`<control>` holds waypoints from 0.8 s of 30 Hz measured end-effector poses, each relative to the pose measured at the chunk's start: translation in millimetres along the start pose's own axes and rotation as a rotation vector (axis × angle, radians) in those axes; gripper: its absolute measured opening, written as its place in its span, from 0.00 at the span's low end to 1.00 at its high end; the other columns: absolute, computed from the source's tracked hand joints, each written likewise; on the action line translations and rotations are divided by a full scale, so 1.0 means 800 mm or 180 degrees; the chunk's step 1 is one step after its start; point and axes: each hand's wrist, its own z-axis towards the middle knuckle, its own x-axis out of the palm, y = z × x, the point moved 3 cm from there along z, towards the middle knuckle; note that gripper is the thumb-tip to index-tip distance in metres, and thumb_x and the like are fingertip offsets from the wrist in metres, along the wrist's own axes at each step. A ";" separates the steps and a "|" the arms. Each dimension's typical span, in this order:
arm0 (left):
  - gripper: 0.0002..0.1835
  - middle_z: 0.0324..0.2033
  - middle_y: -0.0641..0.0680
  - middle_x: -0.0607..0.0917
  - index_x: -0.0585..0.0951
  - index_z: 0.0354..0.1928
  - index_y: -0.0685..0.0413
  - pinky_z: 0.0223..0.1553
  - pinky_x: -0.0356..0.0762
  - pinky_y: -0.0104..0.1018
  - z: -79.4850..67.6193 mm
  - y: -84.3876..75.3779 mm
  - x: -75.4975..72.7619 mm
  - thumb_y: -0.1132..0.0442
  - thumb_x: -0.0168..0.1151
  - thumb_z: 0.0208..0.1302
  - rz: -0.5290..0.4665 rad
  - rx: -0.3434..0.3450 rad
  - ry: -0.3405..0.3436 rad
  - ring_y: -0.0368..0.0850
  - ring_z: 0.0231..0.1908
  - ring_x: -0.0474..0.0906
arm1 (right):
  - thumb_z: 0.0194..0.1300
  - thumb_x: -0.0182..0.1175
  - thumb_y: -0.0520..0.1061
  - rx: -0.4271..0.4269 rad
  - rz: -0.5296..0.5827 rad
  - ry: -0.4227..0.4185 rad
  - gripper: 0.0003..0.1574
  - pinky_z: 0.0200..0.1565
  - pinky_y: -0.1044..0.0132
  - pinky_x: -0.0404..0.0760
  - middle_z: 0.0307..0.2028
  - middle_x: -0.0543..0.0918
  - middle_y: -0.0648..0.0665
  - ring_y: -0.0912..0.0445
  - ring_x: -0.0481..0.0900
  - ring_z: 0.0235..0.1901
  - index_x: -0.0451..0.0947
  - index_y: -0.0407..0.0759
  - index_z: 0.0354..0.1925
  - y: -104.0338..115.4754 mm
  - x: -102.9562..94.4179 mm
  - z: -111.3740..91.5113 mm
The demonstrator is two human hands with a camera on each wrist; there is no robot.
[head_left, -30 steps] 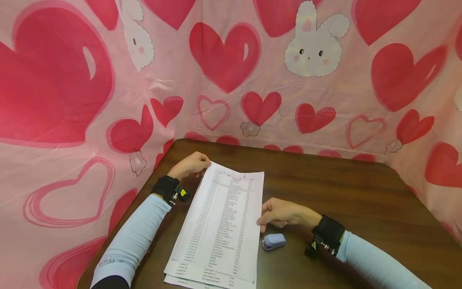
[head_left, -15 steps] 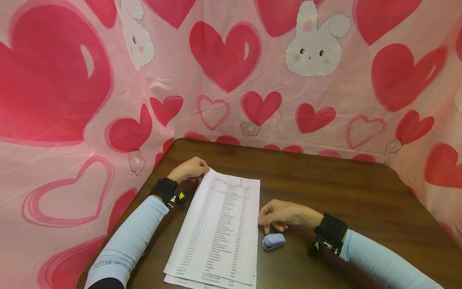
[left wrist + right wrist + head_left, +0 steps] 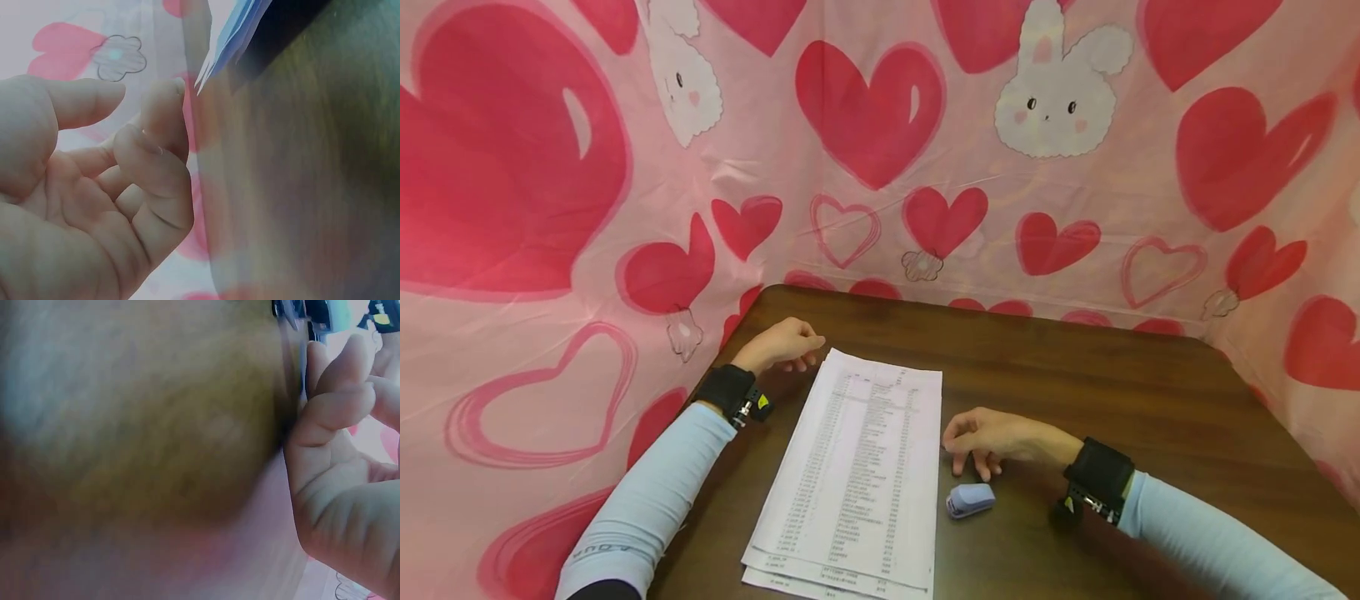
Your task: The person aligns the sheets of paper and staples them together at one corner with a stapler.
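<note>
A stack of printed paper sheets (image 3: 857,467) lies on the wooden table, its lower edges slightly staggered. My left hand (image 3: 781,344) is just off the top left corner of the stack, fingers loosely bent and holding nothing. In the left wrist view, a gap shows between the thumb and the fingers of that hand (image 3: 119,169), and the corner of the sheets (image 3: 228,47) is apart from them. Beside the right edge of the stack is my right hand (image 3: 1000,437), its fingers relaxed with nothing in them. A small lavender stapler (image 3: 971,500) sits just below the right hand.
The dark brown table (image 3: 1112,392) extends to the right and behind the sheets. A pink cloth (image 3: 865,108) printed with hearts and rabbits hangs around its back and sides.
My left hand has let go of the top left corner and moved a little left. The sheets have settled lower. My right hand has released the right edge and moved slightly right.
</note>
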 end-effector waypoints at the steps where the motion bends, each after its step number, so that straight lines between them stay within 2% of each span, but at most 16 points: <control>1: 0.15 0.29 0.55 0.85 0.77 0.45 0.60 0.27 0.77 0.34 -0.001 -0.001 -0.002 0.54 0.55 0.71 0.0016 -0.0015 -0.0015 0.45 0.24 0.80 | 0.69 0.60 0.48 0.0009 0.0004 -0.0042 0.18 0.17 0.72 0.70 0.31 0.86 0.42 0.59 0.77 0.14 0.73 0.36 0.48 0.001 -0.003 -0.002; 6: 0.19 0.27 0.55 0.85 0.78 0.46 0.63 0.24 0.76 0.33 -0.009 0.003 -0.001 0.51 0.56 0.70 0.0147 -0.0200 0.0010 0.44 0.22 0.80 | 0.69 0.60 0.49 0.0049 0.0030 -0.0148 0.20 0.18 0.71 0.71 0.33 0.87 0.40 0.59 0.79 0.15 0.71 0.35 0.50 0.003 -0.015 -0.004; 12: 0.20 0.26 0.54 0.85 0.83 0.40 0.60 0.19 0.73 0.31 -0.011 0.019 0.028 0.48 0.57 0.69 0.0303 -0.0335 0.0186 0.43 0.20 0.80 | 0.70 0.59 0.49 0.0103 0.0146 -0.0096 0.19 0.19 0.71 0.73 0.33 0.87 0.40 0.58 0.80 0.16 0.70 0.36 0.50 -0.002 -0.013 0.004; 16: 0.18 0.22 0.53 0.82 0.85 0.36 0.58 0.17 0.71 0.30 -0.009 0.017 0.045 0.50 0.58 0.69 0.0315 -0.0342 0.0118 0.42 0.18 0.79 | 0.70 0.59 0.49 0.0107 0.0203 -0.0160 0.19 0.19 0.70 0.73 0.32 0.86 0.40 0.57 0.81 0.18 0.70 0.36 0.50 -0.003 -0.014 0.007; 19: 0.17 0.20 0.52 0.79 0.85 0.33 0.58 0.17 0.70 0.30 -0.009 0.014 0.048 0.51 0.58 0.68 0.0272 -0.0320 0.0091 0.42 0.17 0.77 | 0.70 0.58 0.48 0.0113 0.0237 -0.0202 0.19 0.20 0.70 0.74 0.32 0.86 0.41 0.57 0.83 0.20 0.71 0.35 0.51 -0.003 -0.015 0.008; 24: 0.14 0.17 0.50 0.76 0.83 0.30 0.57 0.16 0.66 0.29 -0.007 0.011 0.053 0.55 0.60 0.67 0.0142 -0.0178 0.0179 0.42 0.15 0.72 | 0.72 0.56 0.47 0.0102 0.0305 -0.0249 0.18 0.21 0.70 0.75 0.33 0.86 0.40 0.56 0.84 0.23 0.71 0.35 0.53 -0.003 -0.017 0.009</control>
